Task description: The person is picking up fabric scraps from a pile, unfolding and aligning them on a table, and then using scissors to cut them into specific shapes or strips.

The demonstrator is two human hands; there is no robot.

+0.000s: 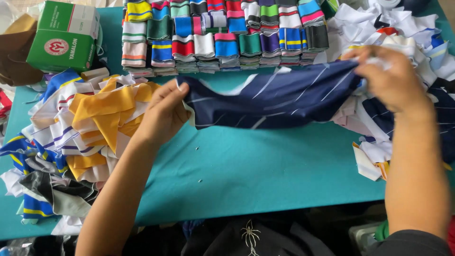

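Stretching between both hands is a navy blue fabric strip with thin white stripes (pixel 275 97), held just above the teal table top (pixel 246 166). The left hand (pixel 163 114) pinches the strip's end at about nine o'clock from the cloth's middle, fingers folded over the edge. The right hand (pixel 391 78) grips the other end at about two o'clock, knuckles up, fingers closed on the cloth and pressed against the heap behind it.

I judge the step in hand to be spreading one cut piece flat to check or align it. A next move would call for keeping both ends taut and level so the strip does not twist or sag onto the table.

At nine o'clock from the left hand lies a loose pile of yellow, white and blue fabric pieces (pixel 90 123), touching the forearm. At three o'clock from the right hand sits a jumbled heap of white and navy offcuts (pixel 417 33); how many pieces it holds cannot be told. At twelve o'clock, well behind the strip, stand neat rows of folded striped knit collars in many colours (pixel 222 33). A green and white cardboard box (pixel 64 35) rests at eleven o'clock in the far corner. Dark cloth (pixel 256 237) hangs below the table's near edge at six o'clock.
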